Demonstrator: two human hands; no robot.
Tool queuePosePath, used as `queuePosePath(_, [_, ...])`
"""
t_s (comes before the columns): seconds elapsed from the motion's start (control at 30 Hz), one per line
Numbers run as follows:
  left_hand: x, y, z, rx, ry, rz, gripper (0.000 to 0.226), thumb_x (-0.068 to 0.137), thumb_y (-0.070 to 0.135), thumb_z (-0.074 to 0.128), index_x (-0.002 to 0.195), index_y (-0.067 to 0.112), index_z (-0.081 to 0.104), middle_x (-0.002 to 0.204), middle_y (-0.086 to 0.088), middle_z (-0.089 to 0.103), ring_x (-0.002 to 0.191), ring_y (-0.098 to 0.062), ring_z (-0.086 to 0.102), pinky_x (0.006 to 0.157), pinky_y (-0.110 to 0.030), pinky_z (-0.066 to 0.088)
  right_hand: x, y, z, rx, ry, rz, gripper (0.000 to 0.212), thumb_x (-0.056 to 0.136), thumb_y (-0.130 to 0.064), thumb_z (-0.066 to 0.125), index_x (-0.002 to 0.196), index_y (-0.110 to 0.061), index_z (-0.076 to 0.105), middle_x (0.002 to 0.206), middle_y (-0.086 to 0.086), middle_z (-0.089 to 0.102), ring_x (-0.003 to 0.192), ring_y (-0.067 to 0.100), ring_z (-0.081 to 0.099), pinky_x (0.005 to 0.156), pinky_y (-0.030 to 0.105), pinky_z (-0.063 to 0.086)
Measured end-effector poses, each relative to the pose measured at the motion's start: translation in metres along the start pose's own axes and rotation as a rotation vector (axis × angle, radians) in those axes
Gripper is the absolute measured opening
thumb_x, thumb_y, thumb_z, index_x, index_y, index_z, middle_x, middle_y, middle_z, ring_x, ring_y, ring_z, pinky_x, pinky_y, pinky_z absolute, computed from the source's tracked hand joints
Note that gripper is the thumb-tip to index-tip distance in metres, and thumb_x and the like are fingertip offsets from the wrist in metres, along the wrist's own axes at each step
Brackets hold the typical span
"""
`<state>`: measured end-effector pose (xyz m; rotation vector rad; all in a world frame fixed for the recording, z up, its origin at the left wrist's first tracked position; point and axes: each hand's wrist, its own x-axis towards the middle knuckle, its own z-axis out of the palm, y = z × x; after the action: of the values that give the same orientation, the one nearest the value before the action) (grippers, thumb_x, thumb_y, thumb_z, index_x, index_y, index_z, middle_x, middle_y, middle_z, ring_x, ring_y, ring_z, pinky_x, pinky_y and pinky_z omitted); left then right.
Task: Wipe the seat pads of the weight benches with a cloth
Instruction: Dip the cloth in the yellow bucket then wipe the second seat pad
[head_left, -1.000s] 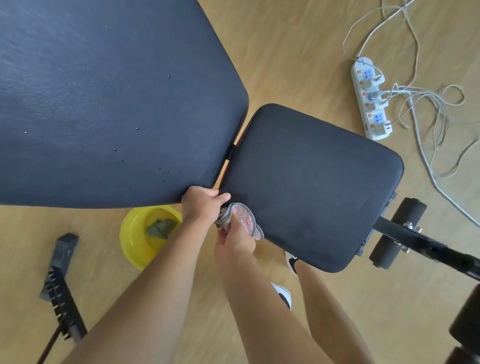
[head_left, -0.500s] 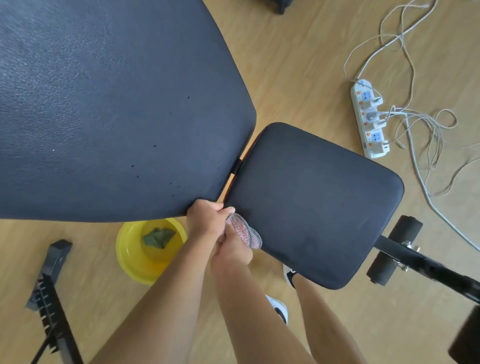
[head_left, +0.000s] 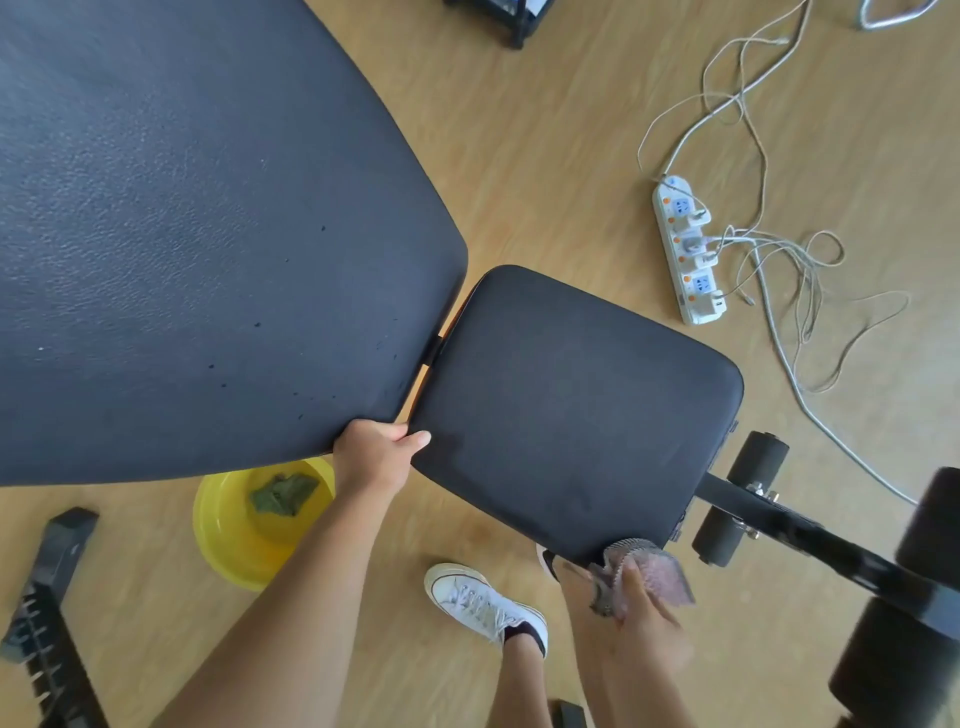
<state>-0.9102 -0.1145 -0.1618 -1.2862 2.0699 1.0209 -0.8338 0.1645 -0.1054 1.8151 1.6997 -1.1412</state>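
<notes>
Seat pad (head_left: 571, 415): black, rounded-rectangular, at the centre of the view, its surface bare and matte; a narrow gap shows orange where it meets the larger pad.

Back pad (head_left: 197, 234): large, black, textured, filling the 9-to-12 o'clock region, with a few small dark specks near its lower edge.

Left hand (head_left: 371, 460): at the junction of the two pads, fingers curled together round the lower corner of the back pad, thumb tip lying against the near corner of the seat pad.

Right hand (head_left: 641, 605): at 5 o'clock, blurred, fingers closed on the cloth; just off the seat pad's near right corner.

Cloth (head_left: 636, 564): pinkish-grey mesh, bunched, its upper edge touching the seat pad's corner at 5 o'clock.

Yellow basin (head_left: 228, 540): on the floor at 7 o'clock, partly under the back pad, holding a green rag (head_left: 283, 493).

Foam roller (head_left: 740, 501): black, on the frame bar at 4 o'clock, beyond the seat pad's end.

Power strip (head_left: 685, 254): white, at 2 o'clock, with plugs and loose white cables (head_left: 779, 249) spreading across the wooden floor.

White sneaker (head_left: 480, 605): at 6 o'clock, on the floor below the seat pad.

Black toothed rail (head_left: 49, 618): at 8 o'clock
</notes>
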Motion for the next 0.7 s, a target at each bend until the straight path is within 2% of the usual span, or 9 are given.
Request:
queuePosePath(0.1, [0.001, -0.003, 0.002, 0.012, 0.003, 0.001, 0.046, 0.082, 0.029, 0.085, 0.12, 0.004, 0.076, 0.116, -0.016, 0.08, 0.098, -0.035, 0.078, 0.092, -0.05, 0.062, 0.022, -0.015, -0.014, -0.085, 0.065, -0.231, 0.046, 0.081, -0.04, 0.072, 0.064, 0.0, 0.06, 0.064, 0.022, 0.063, 0.059, 0.019, 0.047, 0.057, 0.029, 0.036])
queuePosePath(0.13, [0.002, -0.003, 0.002, 0.011, 0.002, 0.0, 0.046, 0.082, 0.028, 0.085, 0.119, 0.003, 0.076, 0.115, -0.016, 0.08, 0.098, -0.035, 0.078, 0.092, -0.05, 0.062, 0.029, -0.03, -0.017, -0.127, 0.067, -0.306, 0.049, 0.079, -0.04, 0.072, 0.063, 0.003, 0.054, 0.057, 0.018, 0.053, 0.058, 0.02, 0.04, 0.055, 0.029, 0.03])
queuePosePath(0.2, [0.005, -0.003, 0.003, -0.018, -0.002, -0.012, 0.048, 0.08, 0.027, 0.086, 0.119, 0.002, 0.076, 0.116, -0.018, 0.079, 0.098, -0.036, 0.078, 0.093, -0.05, 0.062, 0.044, -0.071, -0.017, -0.195, 0.006, -0.429, 0.053, 0.079, -0.036, 0.073, 0.06, 0.005, 0.044, 0.054, 0.01, 0.035, 0.058, 0.02, 0.032, 0.053, 0.029, 0.025])
queuePosePath(0.3, [0.007, -0.003, 0.005, -0.051, -0.013, -0.039, 0.05, 0.078, 0.025, 0.088, 0.12, 0.001, 0.075, 0.117, -0.018, 0.079, 0.099, -0.036, 0.078, 0.095, -0.049, 0.061, 0.071, -0.125, -0.019, -0.306, -0.055, -0.54, 0.051, 0.078, -0.035, 0.077, 0.057, -0.002, 0.044, 0.052, 0.007, 0.036, 0.053, 0.019, 0.036, 0.047, 0.021, 0.032])
queuePosePath(0.37, [0.007, -0.002, 0.006, -0.056, -0.016, -0.036, 0.048, 0.079, 0.025, 0.088, 0.12, 0.001, 0.075, 0.117, -0.018, 0.079, 0.099, -0.036, 0.078, 0.094, -0.049, 0.061, 0.086, -0.156, -0.024, -0.306, -0.079, -0.59, 0.052, 0.075, -0.042, 0.078, 0.062, 0.0, 0.05, 0.055, 0.007, 0.043, 0.056, 0.017, 0.042, 0.053, 0.024, 0.033])
queuePosePath(0.47, [0.007, -0.001, 0.006, -0.062, -0.004, -0.023, 0.047, 0.08, 0.024, 0.087, 0.119, 0.002, 0.076, 0.116, -0.017, 0.079, 0.098, -0.036, 0.078, 0.094, -0.049, 0.061, 0.086, -0.208, -0.016, -0.198, -0.069, -0.637, 0.04, 0.077, -0.044, 0.077, 0.075, -0.005, 0.067, 0.064, 0.009, 0.057, 0.06, 0.019, 0.051, 0.059, 0.028, 0.039])
queuePosePath(0.53, [0.008, -0.001, 0.005, -0.049, -0.006, -0.012, 0.047, 0.081, 0.024, 0.087, 0.12, 0.002, 0.075, 0.117, -0.016, 0.079, 0.098, -0.035, 0.078, 0.094, -0.049, 0.062, 0.082, -0.222, -0.005, -0.163, -0.042, -0.673, 0.031, 0.075, -0.04, 0.08, 0.068, -0.016, 0.062, 0.064, 0.004, 0.051, 0.06, 0.018, 0.043, 0.063, 0.031, 0.037])
queuePosePath(0.6, [0.008, -0.003, 0.005, -0.038, -0.004, -0.008, 0.046, 0.081, 0.025, 0.086, 0.12, 0.003, 0.076, 0.117, -0.016, 0.079, 0.098, -0.035, 0.078, 0.093, -0.049, 0.062, 0.083, -0.206, -0.002, -0.15, -0.036, -0.64, 0.043, 0.072, -0.046, 0.08, 0.059, -0.017, 0.051, 0.057, 0.004, 0.046, 0.055, 0.019, 0.034, 0.059, 0.031, 0.033])
queuePosePath(0.7, [0.007, -0.004, 0.004, -0.023, -0.001, -0.004, 0.046, 0.081, 0.027, 0.086, 0.12, 0.004, 0.076, 0.117, -0.016, 0.079, 0.098, -0.035, 0.078, 0.092, -0.048, 0.062, 0.082, -0.149, -0.011, -0.16, -0.035, -0.455, 0.043, 0.079, -0.047, 0.073, 0.065, -0.009, 0.059, 0.059, 0.008, 0.055, 0.054, 0.019, 0.043, 0.054, 0.026, 0.037])
